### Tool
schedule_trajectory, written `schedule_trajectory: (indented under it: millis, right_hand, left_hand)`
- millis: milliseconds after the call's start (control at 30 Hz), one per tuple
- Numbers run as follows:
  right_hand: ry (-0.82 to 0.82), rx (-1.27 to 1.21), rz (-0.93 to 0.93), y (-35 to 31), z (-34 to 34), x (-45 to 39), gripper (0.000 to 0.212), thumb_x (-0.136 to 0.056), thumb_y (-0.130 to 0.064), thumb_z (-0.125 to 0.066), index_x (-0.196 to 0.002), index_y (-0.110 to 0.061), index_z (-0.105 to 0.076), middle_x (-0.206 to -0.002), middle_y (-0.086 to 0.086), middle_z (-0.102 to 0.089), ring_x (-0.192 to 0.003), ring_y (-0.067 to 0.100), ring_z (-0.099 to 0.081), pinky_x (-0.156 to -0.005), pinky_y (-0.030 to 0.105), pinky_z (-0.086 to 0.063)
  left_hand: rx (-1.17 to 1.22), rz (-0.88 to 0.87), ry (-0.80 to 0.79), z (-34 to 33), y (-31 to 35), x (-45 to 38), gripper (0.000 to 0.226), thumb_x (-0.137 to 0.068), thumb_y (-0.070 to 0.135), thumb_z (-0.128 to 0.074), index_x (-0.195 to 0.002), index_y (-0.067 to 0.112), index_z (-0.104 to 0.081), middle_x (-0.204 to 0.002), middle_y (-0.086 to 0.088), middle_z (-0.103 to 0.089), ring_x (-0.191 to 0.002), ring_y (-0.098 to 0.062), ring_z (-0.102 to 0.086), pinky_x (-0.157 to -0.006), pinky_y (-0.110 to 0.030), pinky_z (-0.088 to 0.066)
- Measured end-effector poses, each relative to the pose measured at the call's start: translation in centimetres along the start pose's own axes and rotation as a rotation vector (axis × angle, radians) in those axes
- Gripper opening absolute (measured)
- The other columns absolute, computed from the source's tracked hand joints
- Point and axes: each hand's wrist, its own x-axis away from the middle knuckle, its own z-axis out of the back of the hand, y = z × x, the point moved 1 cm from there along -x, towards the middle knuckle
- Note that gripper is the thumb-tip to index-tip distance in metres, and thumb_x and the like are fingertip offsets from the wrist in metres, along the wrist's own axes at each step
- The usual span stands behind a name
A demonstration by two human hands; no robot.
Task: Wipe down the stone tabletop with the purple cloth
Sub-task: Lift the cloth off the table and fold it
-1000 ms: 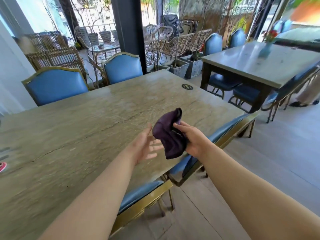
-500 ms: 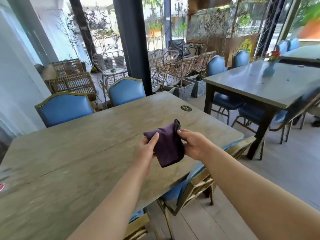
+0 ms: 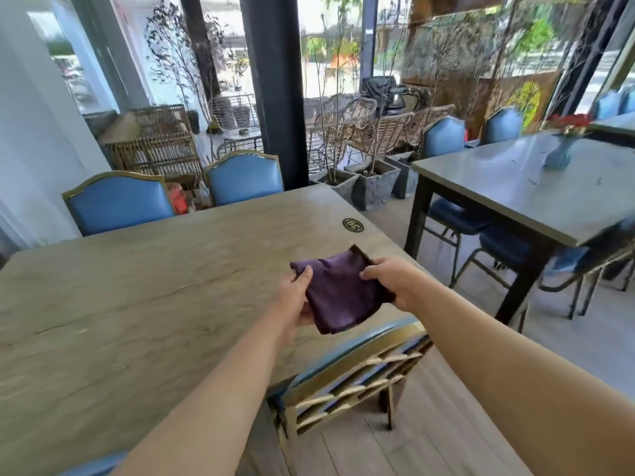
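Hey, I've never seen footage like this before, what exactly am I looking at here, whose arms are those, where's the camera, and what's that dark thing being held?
There is no machine here. The two bare arms belong to a person wearing a wide-angle camera on their head, so the picture looks forward and down from their own eyes. The wide lens bends the edges, which is why the room curves.

The left hand and right hand both grip a folded purple cloth, one at each side, and hold it up above the near edge of a long stone tabletop. The cloth is not yet on the stone. The only thing lying on that table is a small dark round badge near its far right corner.

Blue chairs stand around it, and a second table with a vase of red flowers stands to the right.
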Motion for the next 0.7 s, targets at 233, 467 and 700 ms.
schedule_trajectory:
  millis: [233, 467, 700]
  right_hand:
    - [-0.004, -0.025, 0.011, 1.0, 7.8, -4.4, 0.035, -0.094, 0.000, -0.049, -0.120, -0.018, -0.064, -0.092, 0.003, -0.069, -0.082, 0.018, -0.063, -0.063, 0.028, -0.052]
    - [0.054, -0.052, -0.041, 2.4, 13.5, -11.6, 0.035, -0.094, 0.002, -0.048, -0.117, -0.019, -0.064, -0.090, 0.002, -0.068, -0.080, 0.017, -0.061, -0.071, 0.031, -0.054]
    - [0.106, -0.070, -0.148, 6.4, 18.0, -18.1, 0.041, -0.094, 0.003, -0.048, -0.125, -0.020, -0.060, -0.115, 0.009, -0.066, -0.083, 0.019, -0.061, -0.068, 0.033, -0.054]
  left_hand:
    - [0.041, 0.164, -0.093, -6.1, -0.9, -4.6, 0.031, -0.103, 0.038, -0.036, -0.129, 0.027, -0.047, -0.109, -0.004, -0.062, -0.078, -0.027, -0.066, -0.055, -0.035, -0.057]
    - [-0.071, 0.158, -0.168, -11.3, -2.4, -12.5, 0.041, -0.094, 0.007, -0.054, -0.133, 0.018, -0.045, -0.105, -0.001, -0.063, -0.062, -0.017, -0.069, -0.050, -0.029, -0.056]
    - [-0.119, 0.152, -0.157, -16.0, -6.0, -19.4, 0.087, -0.083, -0.012, -0.061, -0.150, 0.026, -0.022, -0.121, 0.000, -0.061, -0.079, -0.020, -0.067, -0.062, -0.039, -0.058]
